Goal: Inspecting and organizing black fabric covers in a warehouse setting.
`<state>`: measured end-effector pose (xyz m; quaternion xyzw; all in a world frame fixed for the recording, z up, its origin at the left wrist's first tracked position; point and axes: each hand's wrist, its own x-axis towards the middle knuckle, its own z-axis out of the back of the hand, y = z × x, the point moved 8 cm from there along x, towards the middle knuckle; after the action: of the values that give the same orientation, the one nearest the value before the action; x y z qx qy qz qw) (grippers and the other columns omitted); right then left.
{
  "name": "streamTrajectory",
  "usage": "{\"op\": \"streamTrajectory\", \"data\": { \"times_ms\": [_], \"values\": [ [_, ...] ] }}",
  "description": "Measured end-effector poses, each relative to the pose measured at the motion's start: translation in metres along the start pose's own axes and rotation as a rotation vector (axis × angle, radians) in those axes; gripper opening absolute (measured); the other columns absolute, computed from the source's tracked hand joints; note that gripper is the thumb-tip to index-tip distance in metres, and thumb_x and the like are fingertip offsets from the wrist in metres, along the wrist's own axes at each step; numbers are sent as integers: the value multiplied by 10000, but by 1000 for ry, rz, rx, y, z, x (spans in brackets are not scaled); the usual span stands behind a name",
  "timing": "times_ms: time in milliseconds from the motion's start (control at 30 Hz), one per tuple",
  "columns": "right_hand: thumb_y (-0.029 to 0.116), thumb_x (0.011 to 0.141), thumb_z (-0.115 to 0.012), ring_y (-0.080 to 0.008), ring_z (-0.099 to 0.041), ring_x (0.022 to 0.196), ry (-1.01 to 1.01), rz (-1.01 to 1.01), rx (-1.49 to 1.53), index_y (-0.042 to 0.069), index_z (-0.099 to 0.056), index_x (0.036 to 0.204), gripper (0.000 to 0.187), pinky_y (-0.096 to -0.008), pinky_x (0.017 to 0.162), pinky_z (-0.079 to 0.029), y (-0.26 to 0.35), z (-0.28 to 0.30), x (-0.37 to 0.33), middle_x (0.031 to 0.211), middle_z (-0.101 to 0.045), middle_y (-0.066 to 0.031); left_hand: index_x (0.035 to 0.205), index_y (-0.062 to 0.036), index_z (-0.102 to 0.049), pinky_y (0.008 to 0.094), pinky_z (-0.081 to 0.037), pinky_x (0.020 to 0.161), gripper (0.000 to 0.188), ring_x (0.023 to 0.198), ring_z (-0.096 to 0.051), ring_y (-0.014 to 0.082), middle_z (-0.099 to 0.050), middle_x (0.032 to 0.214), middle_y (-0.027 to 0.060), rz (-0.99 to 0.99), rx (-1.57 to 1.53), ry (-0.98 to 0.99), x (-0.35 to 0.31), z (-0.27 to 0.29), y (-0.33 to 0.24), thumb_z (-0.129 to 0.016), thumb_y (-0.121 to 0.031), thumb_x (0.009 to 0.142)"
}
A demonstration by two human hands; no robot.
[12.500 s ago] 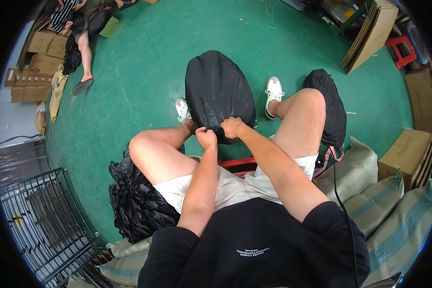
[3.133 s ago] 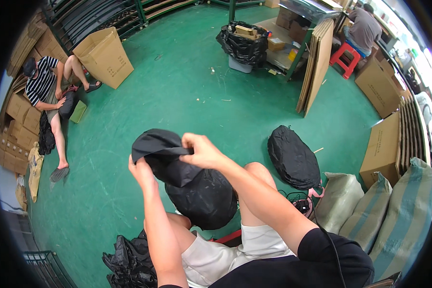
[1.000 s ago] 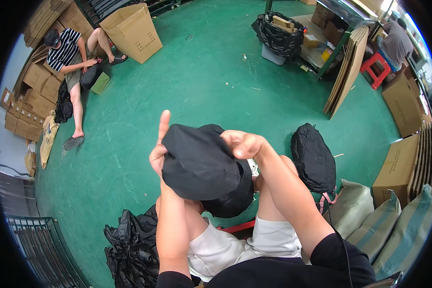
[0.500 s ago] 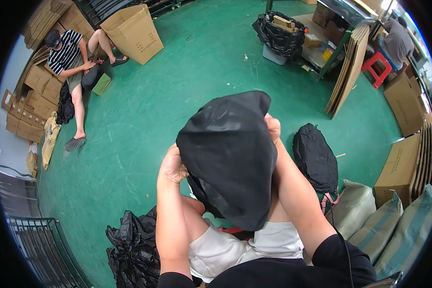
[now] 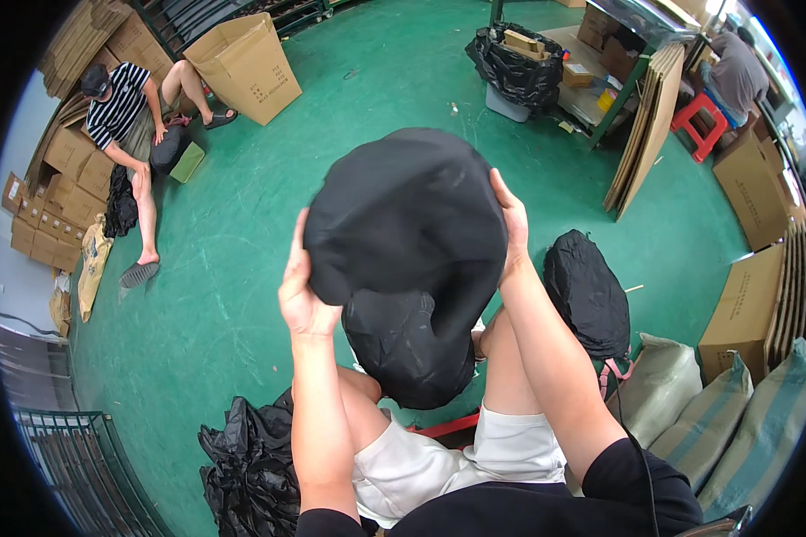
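A rounded black fabric cover [image 5: 407, 210] is held up in front of me, puffed out and domed, its front surface slightly blurred. My left hand [image 5: 306, 291] is closed on its left edge, and my right hand [image 5: 512, 224] grips the right edge with the thumb side up. Whatever the fingers do behind the cloth is hidden. Below the cover, between my knees, sits a dark rounded bundle of similar black fabric [image 5: 407, 353], partly overlapped by it. On the floor by my right leg lies a long pile of black fabric [image 5: 587, 295].
Crumpled black plastic [image 5: 251, 465] lies by my left leg. Stuffed sacks [image 5: 658, 385] and cartons [image 5: 743, 313] line the right. A seated person [image 5: 121, 107] is at far left beside an open carton [image 5: 246, 72]. Another person [image 5: 734, 76] sits near a red stool [image 5: 700, 125].
Both hands have spread apart and lifted the cover, which has gone from a drooping, folded shape to a wider, rounded one. The bundle below now shows more. The seated person's hand has moved to the knee.
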<state>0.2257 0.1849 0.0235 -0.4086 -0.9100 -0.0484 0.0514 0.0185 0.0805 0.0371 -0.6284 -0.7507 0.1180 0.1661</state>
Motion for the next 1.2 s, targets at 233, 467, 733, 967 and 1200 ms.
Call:
{"op": "streamTrajectory", "data": {
  "times_ms": [233, 467, 733, 967, 1200],
  "values": [
    [229, 889, -660, -287, -543, 1198, -167, -234, -720, -11, -487, 1318, 521, -473, 1048, -397, -44, 5, -10, 1274, -577, -153, 1300, 61, -480, 480, -297, 1139, 381, 1316, -425, 310, -489, 1370, 201, -15, -442, -76, 8, 50, -25, -412, -173, 1007],
    [336, 990, -472, -306, -574, 1156, -187, -101, -239, -14, -525, 1256, 443, -455, 1014, -450, -31, 0, 5, 1245, -592, -166, 1454, -29, -275, 472, -372, 1066, 595, 1236, -503, 307, -485, 1364, 180, -97, 330, -237, -1, 18, -6, -545, -61, 925],
    [453, 1003, -368, -337, -556, 1176, -17, -116, 50, -15, -515, 1287, 566, -467, 1037, -423, -30, -9, 3, 1292, -565, -182, 1306, -36, -514, 493, -409, 1016, 612, 1198, -522, 317, -547, 1314, 159, 27, -9, -126, -6, 16, 8, -405, -533, 965],
    [457, 999, -384, -324, -593, 1119, -114, 26, -19, -5, -542, 1254, 551, -443, 999, -458, -7, 15, 4, 1237, -603, -169, 1283, -13, -527, 472, -423, 1014, 704, 1163, -543, 323, -561, 1291, 157, 109, -25, -111, -10, -7, 34, -474, -608, 911],
    [437, 958, -491, -309, -638, 1023, -185, 27, -168, -2, -590, 1187, 505, -427, 935, -502, -6, 1, -1, 1137, -650, -170, 1482, 12, -177, 401, -485, 949, 682, 1087, -599, 282, -581, 1228, 172, -18, 383, -218, -5, 19, 17, -549, -56, 915]
  ]
}}
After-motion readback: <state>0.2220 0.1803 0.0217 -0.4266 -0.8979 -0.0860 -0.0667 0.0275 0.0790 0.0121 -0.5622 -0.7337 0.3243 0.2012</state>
